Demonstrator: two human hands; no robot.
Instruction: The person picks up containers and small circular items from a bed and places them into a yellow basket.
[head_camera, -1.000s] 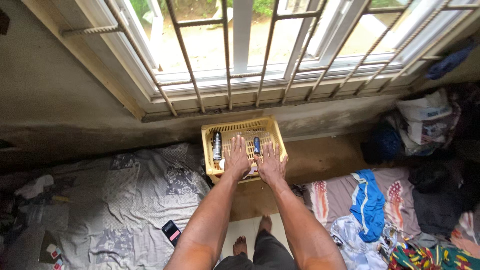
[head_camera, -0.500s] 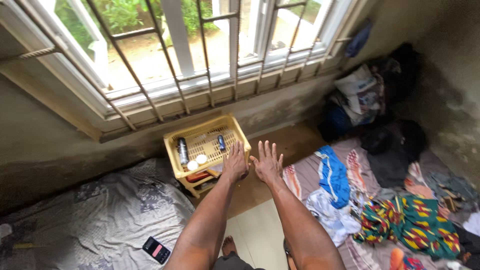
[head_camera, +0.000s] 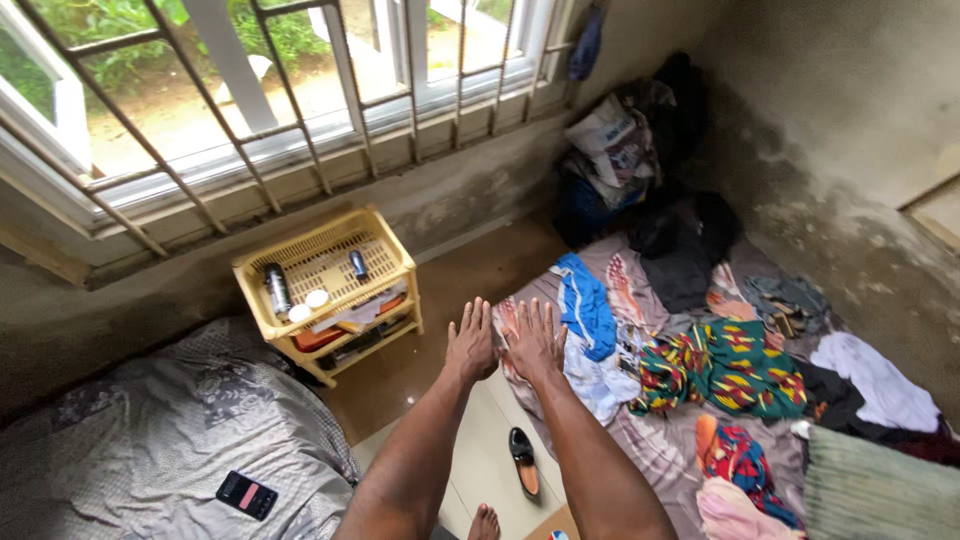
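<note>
Your left hand and right hand are stretched out side by side, fingers spread flat, holding nothing, pointing toward the window wall. Nearest them, left of your left hand, stands the yellow plastic rack, its lattice top lying long along the wall and carrying a can. Right of the rack a strip of bare floor runs to the clothes.

One head-worn camera looks steeply down from standing height, facing the barred window at 11 o'clock; floor and clothes lie well below, at 3 o'clock.
</note>
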